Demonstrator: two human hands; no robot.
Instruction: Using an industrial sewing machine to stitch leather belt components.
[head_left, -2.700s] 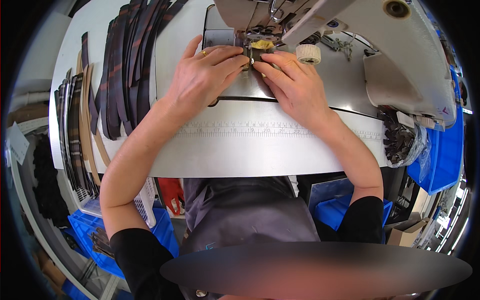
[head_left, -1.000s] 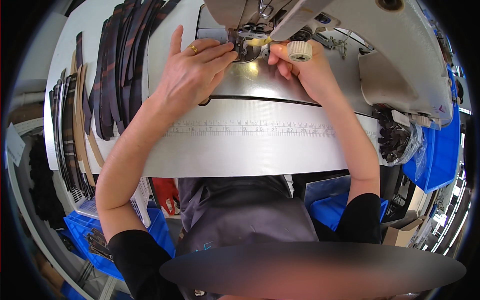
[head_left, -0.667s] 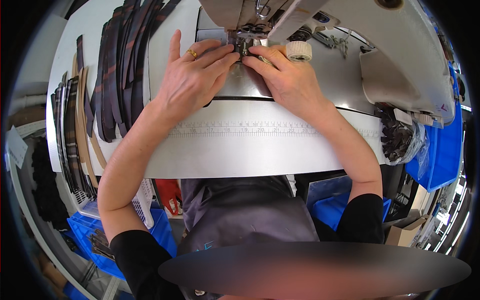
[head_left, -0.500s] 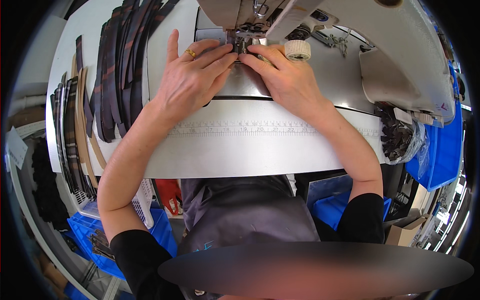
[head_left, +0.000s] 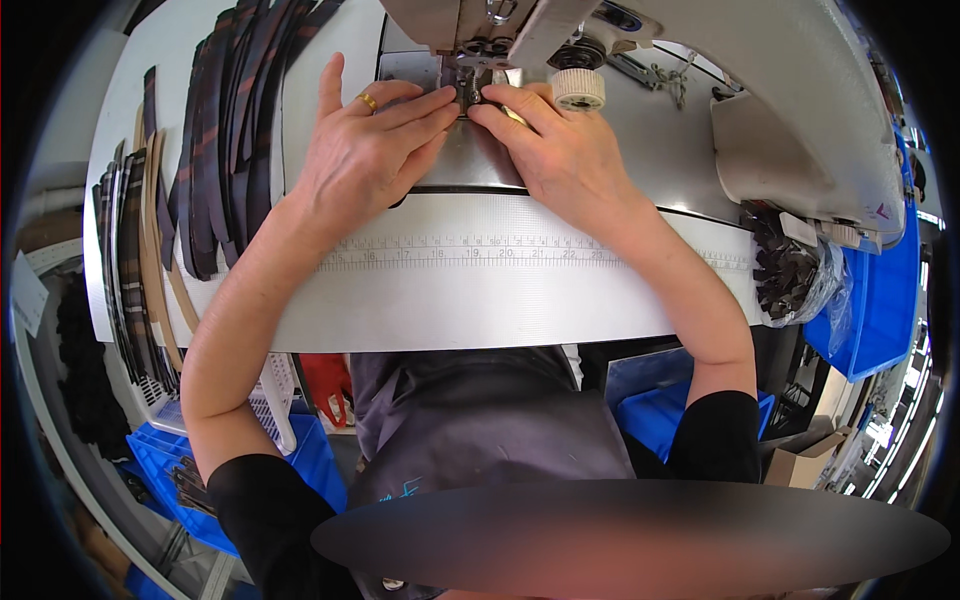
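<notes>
Under the head of a sewing machine (head_left: 820, 90), both my hands meet at the presser foot (head_left: 474, 88). My left hand (head_left: 370, 150) is at its left, wearing a gold ring (head_left: 368, 101); its little finger sticks up while the index and middle fingers reach together to the foot. Just right of the foot, my right hand (head_left: 565, 145) has its thumb and forefinger close together. A slim yellowish thing (head_left: 515, 115) shows between its fingers. Whatever the fingertips hold at the foot is small, dark and mostly covered.
Dark plaid strips (head_left: 235, 130) lie in a bundle left of my left arm, beside narrower strips in tan and plaid (head_left: 135, 250). A printed ruler (head_left: 490, 255) runs along the front of the table. Blue bins (head_left: 865, 310) and a bag of dark scraps (head_left: 785, 265) sit at the right.
The whole view has shifted slightly, so everything appears a little further left. Both hands stay at the presser foot in nearly the same pose.
</notes>
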